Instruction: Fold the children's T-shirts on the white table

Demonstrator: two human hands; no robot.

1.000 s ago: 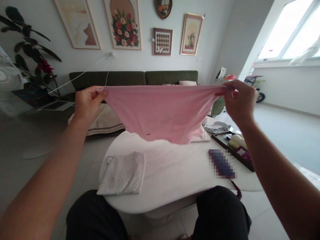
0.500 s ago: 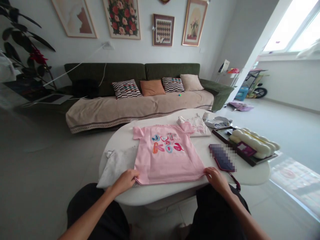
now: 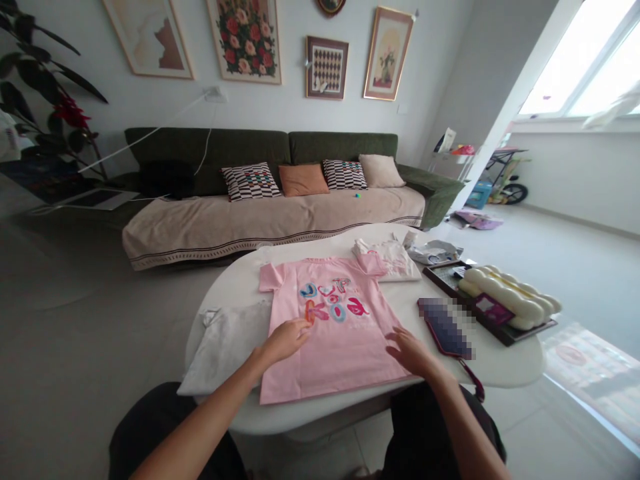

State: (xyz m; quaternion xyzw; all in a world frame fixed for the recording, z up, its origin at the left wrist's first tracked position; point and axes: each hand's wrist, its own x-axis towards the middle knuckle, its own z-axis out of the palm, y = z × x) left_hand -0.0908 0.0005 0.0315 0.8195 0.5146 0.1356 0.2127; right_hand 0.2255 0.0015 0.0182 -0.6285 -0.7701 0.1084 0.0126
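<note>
A pink T-shirt (image 3: 340,360) with a colourful print lies spread flat on the white table (image 3: 235,280), its hem towards me. My left hand (image 3: 287,339) is over the shirt's left part, just below the print, fingers extended. Over the right side edge of the shirt is my right hand (image 3: 409,352), its fingers apart. Neither hand grips the cloth; whether they touch it I cannot tell. A light grey garment (image 3: 230,340) lies to the left of the shirt, partly under it. Behind the right sleeve sits a folded white garment (image 3: 393,259).
On the right lie a phone (image 3: 445,330) with a wrist strap and a dark tray (image 3: 507,335) bearing a cream, lobed object (image 3: 515,293). A crumpled silvery packet (image 3: 435,252) lies at the back. Beyond the table stands a green sofa (image 3: 215,147) with cushions.
Both hands have let go of the hem's corners and moved forward over the shirt, the left one also inward. The shirt's hem now lies nearer to me.
</note>
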